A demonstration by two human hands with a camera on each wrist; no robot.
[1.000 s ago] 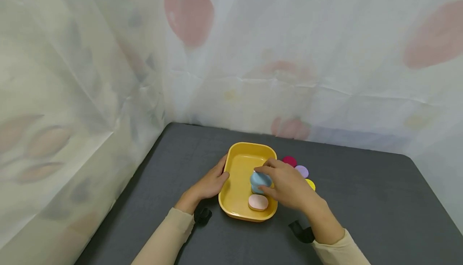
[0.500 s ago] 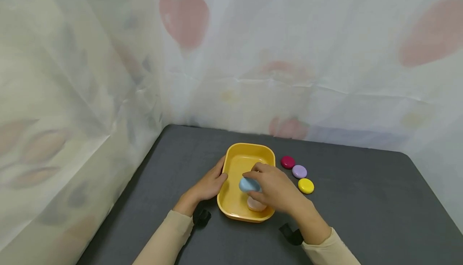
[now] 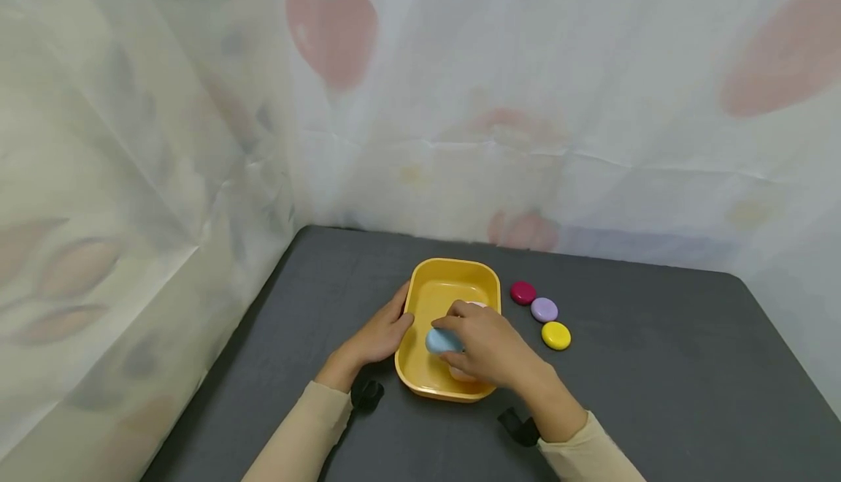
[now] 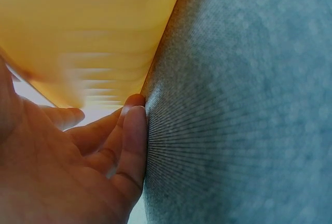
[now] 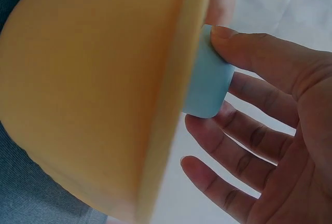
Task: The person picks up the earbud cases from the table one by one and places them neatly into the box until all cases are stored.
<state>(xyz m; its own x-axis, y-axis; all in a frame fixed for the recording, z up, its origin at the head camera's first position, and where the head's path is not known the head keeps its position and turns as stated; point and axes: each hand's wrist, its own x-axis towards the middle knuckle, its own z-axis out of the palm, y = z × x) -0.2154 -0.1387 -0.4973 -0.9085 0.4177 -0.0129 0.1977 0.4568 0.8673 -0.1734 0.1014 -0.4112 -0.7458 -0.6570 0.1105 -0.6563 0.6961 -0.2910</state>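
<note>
My left hand (image 3: 379,331) grips the left side of a yellow rectangular tray (image 3: 428,387), thumb at the rim. In the left wrist view its fingers (image 4: 134,136) lie against the tray's outer wall, low by the cloth. Over the tray, my right hand (image 3: 493,343) pinches a smooth light-blue oval block (image 3: 442,341) between thumb and fingers. The right wrist view shows the blue block (image 5: 210,86) poking above the tray's rim. A pale pink oval piece (image 3: 462,375) lies in the tray, mostly hidden under my right hand. Another pale piece (image 3: 477,304) barely shows behind the knuckles.
Right of the tray, a crimson disc (image 3: 523,293), a lilac disc (image 3: 544,310) and a yellow disc (image 3: 556,336) lie in a slanting row. Dark grey cloth covers the table (image 3: 657,350). A printed curtain (image 3: 420,102) hangs at the back and left.
My right hand has moved left across the tray, carrying the blue block toward the left wall. This uncovered the discs on the right. The left hand stays at the tray's side.
</note>
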